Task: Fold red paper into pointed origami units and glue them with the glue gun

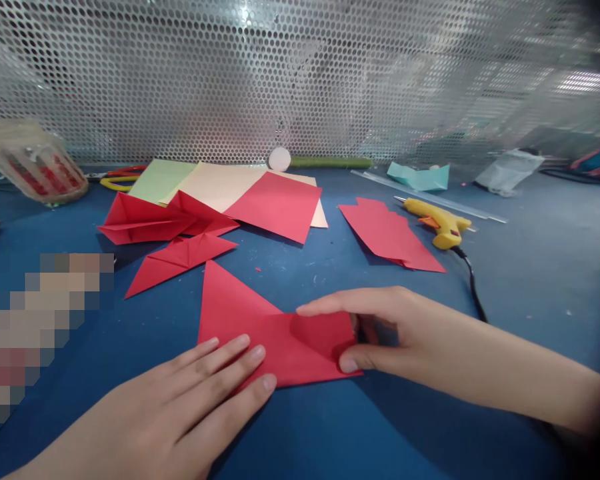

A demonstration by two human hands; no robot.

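A folded sheet of red paper [280, 340] lies on the blue table in front of me, a pointed corner standing out at its upper left. My left hand [200, 393] rests flat across its lower left part, fingers stretched out. At the right end, my right hand [385, 327] grips the paper, with the thumb at the lower right corner and the index finger along the top edge of a flap. Its other fingers are mostly hidden behind the flap. Just beyond are folded red paper pieces [180, 257].
Behind lie a loose red sheet [280, 207], cream paper [225, 187] and green paper [160, 180]. A stack of red pieces [390, 233] lies beside a yellow glue gun [443, 223] with a black cord. A jar [45, 167] stands far left, near yellow-handled scissors [117, 183]. A blurred-out patch covers the left edge.
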